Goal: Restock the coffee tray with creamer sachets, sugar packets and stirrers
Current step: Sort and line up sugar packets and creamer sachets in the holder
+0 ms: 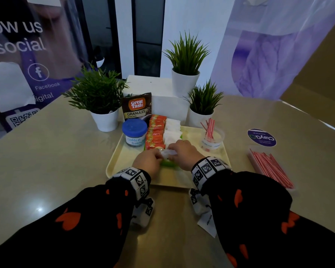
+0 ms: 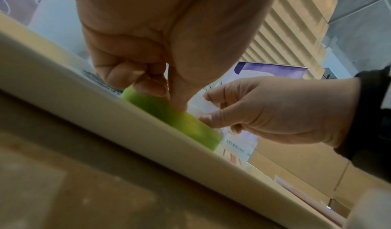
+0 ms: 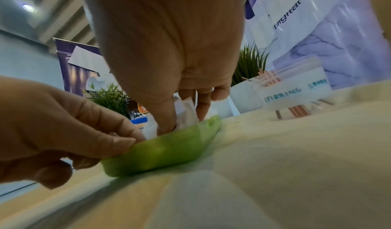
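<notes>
Right hand point(image 1: 184, 153) fingers pinching crinkly white sachet point(image 3: 187, 115), lowering into shallow green plastic holder point(image 3: 160, 150) directly below; left hand point(image 1: 147, 160) fingers curled, gripping holder's near end.

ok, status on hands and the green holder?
Left hand grips green holder rim. Right hand pinches white sachets into it. Nothing blocking.

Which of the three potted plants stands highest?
The back plant, set on the white block behind the tray. The leafy left plant and the small right plant stand on the table itself.
</notes>
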{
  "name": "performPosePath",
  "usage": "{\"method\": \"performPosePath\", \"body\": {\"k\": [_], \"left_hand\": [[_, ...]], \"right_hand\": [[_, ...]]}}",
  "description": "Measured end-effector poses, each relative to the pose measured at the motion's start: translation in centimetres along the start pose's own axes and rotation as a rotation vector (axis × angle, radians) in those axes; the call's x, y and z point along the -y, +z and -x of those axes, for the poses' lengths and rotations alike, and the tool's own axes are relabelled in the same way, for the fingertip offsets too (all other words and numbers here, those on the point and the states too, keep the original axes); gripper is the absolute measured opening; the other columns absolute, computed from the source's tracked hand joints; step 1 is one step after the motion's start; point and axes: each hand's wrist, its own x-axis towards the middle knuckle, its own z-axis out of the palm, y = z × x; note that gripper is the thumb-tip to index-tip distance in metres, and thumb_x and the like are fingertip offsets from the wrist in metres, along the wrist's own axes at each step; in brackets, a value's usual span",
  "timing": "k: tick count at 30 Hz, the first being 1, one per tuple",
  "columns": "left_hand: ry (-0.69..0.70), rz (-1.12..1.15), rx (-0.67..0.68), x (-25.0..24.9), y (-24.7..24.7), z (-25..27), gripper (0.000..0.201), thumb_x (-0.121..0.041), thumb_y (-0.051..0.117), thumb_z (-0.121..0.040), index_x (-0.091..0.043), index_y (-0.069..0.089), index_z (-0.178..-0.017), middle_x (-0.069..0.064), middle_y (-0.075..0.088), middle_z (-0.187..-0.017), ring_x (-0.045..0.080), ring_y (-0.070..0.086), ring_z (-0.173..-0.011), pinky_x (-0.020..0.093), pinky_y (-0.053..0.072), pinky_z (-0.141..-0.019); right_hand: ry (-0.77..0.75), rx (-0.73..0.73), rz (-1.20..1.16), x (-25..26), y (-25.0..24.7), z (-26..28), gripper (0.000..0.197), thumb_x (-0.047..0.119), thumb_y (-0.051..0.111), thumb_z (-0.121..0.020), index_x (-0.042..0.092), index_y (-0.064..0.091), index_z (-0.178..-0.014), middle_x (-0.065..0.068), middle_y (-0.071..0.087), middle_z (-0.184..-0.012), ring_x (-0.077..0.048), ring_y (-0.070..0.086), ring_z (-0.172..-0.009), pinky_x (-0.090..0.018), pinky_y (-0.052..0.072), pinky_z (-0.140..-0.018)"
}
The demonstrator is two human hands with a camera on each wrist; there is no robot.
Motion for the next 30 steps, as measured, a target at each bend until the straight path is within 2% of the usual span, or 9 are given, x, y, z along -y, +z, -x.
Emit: {"method": "performPosePath", "body": {"k": [3,5,7,10,14,20,25,28,30], "left_hand": [[-0.014,0.034,-0.018,0.2,0.3,-0.2,0.010,-0.019,0.059,-0.096,-0.026,0.066,-0.100,-0.001,0.068,-0.107,0.020,0.062,-0.098,0.034,0.048,-0.092],[-0.012,0.031,-0.019,0.3,0.3,-0.2,0.011,-0.019,0.059,-0.095,-0.027,0.066,-0.099,-0.002,0.068,-0.105,0.019,0.062,-0.097,0.033,0.048,-0.091],[-0.015,0.025,-0.014,0.3,0.3,-0.3,0.012,-0.019,0.059,-0.096,-0.027,0.067,-0.100,-0.003,0.068,-0.105,0.018,0.062,-0.097,0.033,0.049,-0.091],[-0.025,0.029,-0.012,0.3,0.4,-0.4,0.016,-0.018,0.058,-0.097,-0.026,0.069,-0.106,-0.002,0.068,-0.109,0.019,0.062,-0.101,0.032,0.048,-0.092],[-0.021,0.006,0.002,0.3,0.5,-0.5,0.021,-0.015,0.056,-0.096,-0.025,0.068,-0.110,-0.001,0.067,-0.114,0.021,0.062,-0.105,0.032,0.047,-0.092],[-0.036,0.001,-0.015,0.0,0.4,0.2,0.023,-0.018,0.058,-0.095,-0.030,0.060,-0.114,0.000,0.065,-0.118,0.020,0.061,-0.105,0.036,0.050,-0.095],[0.016,0.075,-0.070,-2.0,0.1,2.2,0.035,-0.030,0.071,-0.086,-0.028,0.058,-0.119,-0.002,0.055,-0.117,0.016,0.059,-0.099,0.032,0.050,-0.089],[0.096,0.173,0.072,-4.7,0.2,4.5,0.027,-0.034,0.072,-0.088,-0.026,0.063,-0.112,-0.006,0.062,-0.101,0.011,0.060,-0.089,0.027,0.050,-0.079],[0.152,0.161,0.237,-6.2,0.8,5.8,0.027,-0.038,0.073,-0.087,-0.025,0.066,-0.110,-0.005,0.064,-0.097,0.009,0.061,-0.087,0.025,0.051,-0.075]], "right_hand": [[0.019,-0.123,-0.147,-0.3,0.6,-0.1,0.016,0.018,0.063,-0.093,0.018,0.071,-0.107,-0.010,0.066,-0.105,-0.030,0.057,-0.105,-0.033,0.044,-0.079],[0.077,-0.191,-0.254,-0.4,0.7,0.1,0.028,0.019,0.074,-0.086,0.019,0.065,-0.112,-0.009,0.065,-0.104,-0.027,0.059,-0.096,-0.030,0.043,-0.075],[0.132,-0.242,-0.359,-0.7,0.6,0.3,0.042,0.019,0.083,-0.079,0.019,0.057,-0.113,-0.006,0.062,-0.103,-0.023,0.057,-0.092,-0.031,0.043,-0.074],[0.156,-0.318,-0.373,-1.6,0.7,0.5,0.027,0.017,0.079,-0.084,0.016,0.066,-0.107,-0.004,0.066,-0.105,-0.023,0.060,-0.098,-0.034,0.049,-0.082],[0.181,-0.283,-0.332,-2.5,1.2,0.8,0.018,0.016,0.074,-0.089,0.012,0.078,-0.107,-0.006,0.073,-0.109,-0.022,0.065,-0.103,-0.032,0.051,-0.092],[0.149,-0.231,-0.338,-2.7,1.1,1.6,0.028,0.018,0.066,-0.095,0.024,0.070,-0.122,-0.002,0.061,-0.123,-0.021,0.059,-0.112,-0.037,0.048,-0.101],[0.183,-0.221,-0.452,-4.2,-1.5,3.9,0.024,0.024,0.074,-0.090,0.023,0.071,-0.113,0.003,0.063,-0.109,-0.017,0.061,-0.102,-0.036,0.052,-0.093],[0.191,-0.187,-0.487,-5.6,-3.2,6.1,0.021,0.026,0.079,-0.087,0.020,0.072,-0.106,0.007,0.064,-0.096,-0.014,0.062,-0.095,-0.022,0.048,-0.074],[0.227,-0.171,-0.512,-6.4,-3.6,7.8,0.023,0.028,0.080,-0.085,0.020,0.072,-0.106,0.005,0.067,-0.097,-0.013,0.063,-0.094,-0.024,0.050,-0.075]]}}
